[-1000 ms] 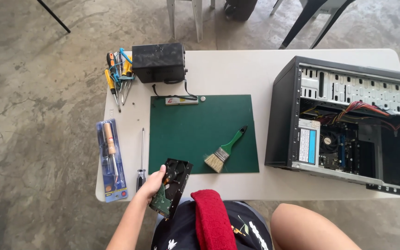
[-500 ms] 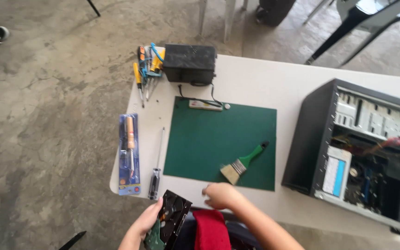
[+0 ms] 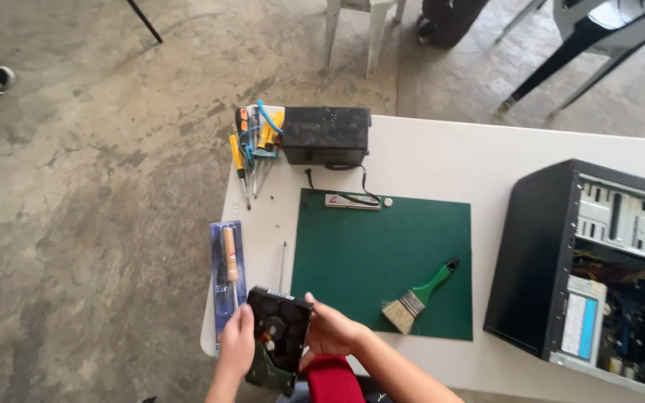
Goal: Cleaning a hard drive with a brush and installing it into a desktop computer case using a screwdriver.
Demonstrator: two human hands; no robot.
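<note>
Holding: both hands grip a black hard disk drive (image 3: pixel 281 328) at the near left edge of the white desk (image 3: pixel 427 160), its underside with the circuit board turned up toward the camera.
Left hand: the left hand (image 3: pixel 237 345) clasps the drive's left edge, fingers curled around it.
Right hand: the right hand (image 3: pixel 330 332) clasps the drive's right edge, thumb on top, fingers wrapped under; the forearm runs off toward the lower right.
Drive position: tilted, lifted just off the desk edge, overlapping the near left corner of the green cutting mat (image 3: pixel 382 261) only slightly.
Beside the drive: a blister-packed tool with a wooden handle (image 3: pixel 226 272) lies to the left, touching or just behind the left hand; a thin screwdriver (image 3: pixel 282 265) lies between that pack and the mat.
On the mat: a paintbrush with a green handle (image 3: pixel 419 297) lies slanted near the right hand; a memory stick (image 3: pixel 352 201) sits along the far edge.
Far edge of desk: a black power supply unit (image 3: pixel 326 134) with a bundle of screwdrivers (image 3: pixel 255 145) just to its left.
Right side: an open black computer case (image 3: pixel 591 269) stands well apart from the hands.
Lap: a red cloth (image 3: pixel 331 380) lies below the right hand.
</note>
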